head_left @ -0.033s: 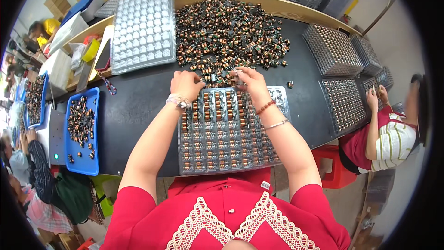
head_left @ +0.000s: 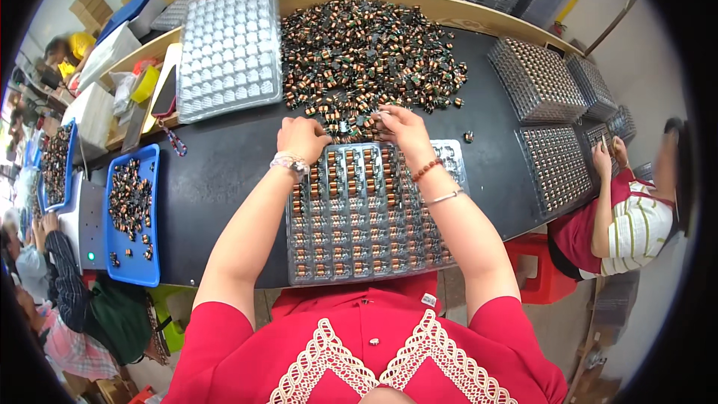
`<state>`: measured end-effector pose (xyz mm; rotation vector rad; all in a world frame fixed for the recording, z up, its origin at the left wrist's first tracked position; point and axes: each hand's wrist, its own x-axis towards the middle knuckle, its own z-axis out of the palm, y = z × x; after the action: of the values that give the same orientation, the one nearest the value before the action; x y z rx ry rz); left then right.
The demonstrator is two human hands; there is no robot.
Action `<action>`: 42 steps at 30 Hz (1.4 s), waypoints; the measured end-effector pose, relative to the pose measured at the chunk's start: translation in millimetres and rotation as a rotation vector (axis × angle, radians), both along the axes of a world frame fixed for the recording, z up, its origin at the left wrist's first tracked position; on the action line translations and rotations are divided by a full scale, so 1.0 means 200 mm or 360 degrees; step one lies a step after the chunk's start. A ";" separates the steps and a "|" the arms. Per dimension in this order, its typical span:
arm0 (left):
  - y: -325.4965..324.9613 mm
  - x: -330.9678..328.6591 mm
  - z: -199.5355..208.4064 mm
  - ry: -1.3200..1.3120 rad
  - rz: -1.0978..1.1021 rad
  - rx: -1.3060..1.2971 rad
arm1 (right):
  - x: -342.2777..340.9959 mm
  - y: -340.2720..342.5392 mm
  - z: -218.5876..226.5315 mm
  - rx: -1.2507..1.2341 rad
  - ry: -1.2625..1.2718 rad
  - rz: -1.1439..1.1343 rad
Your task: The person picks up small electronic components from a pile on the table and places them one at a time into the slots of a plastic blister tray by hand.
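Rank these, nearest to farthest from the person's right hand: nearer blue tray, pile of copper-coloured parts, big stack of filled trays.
From the right hand:
1. Pile of copper-coloured parts, just ahead.
2. Big stack of filled trays, off to the right.
3. Nearer blue tray, far left.

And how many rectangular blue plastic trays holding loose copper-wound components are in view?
2: the nearer tray at the left end of the black table, the second tray farther left. Others may be hidden.
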<state>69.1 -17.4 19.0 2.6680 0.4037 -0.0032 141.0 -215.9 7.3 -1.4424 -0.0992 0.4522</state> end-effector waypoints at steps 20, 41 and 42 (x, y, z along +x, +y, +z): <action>-0.03 -0.53 0.02 -0.0537 -0.0143 -0.0940 | -0.40 -0.24 0.06 -0.0398 -0.0453 0.0234; 0.00 -0.33 0.08 -0.0711 -0.0413 -0.0102 | -0.44 -0.23 0.02 -0.1017 -0.1839 0.0273; 0.02 -0.26 0.06 -0.0747 -0.0397 -0.0074 | -0.45 -0.23 0.03 -0.0993 -0.1883 0.0269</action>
<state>18.1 -14.3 30.3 2.5459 -0.0783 0.5180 51.9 -261.8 12.7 -2.1621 -1.1074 -0.3344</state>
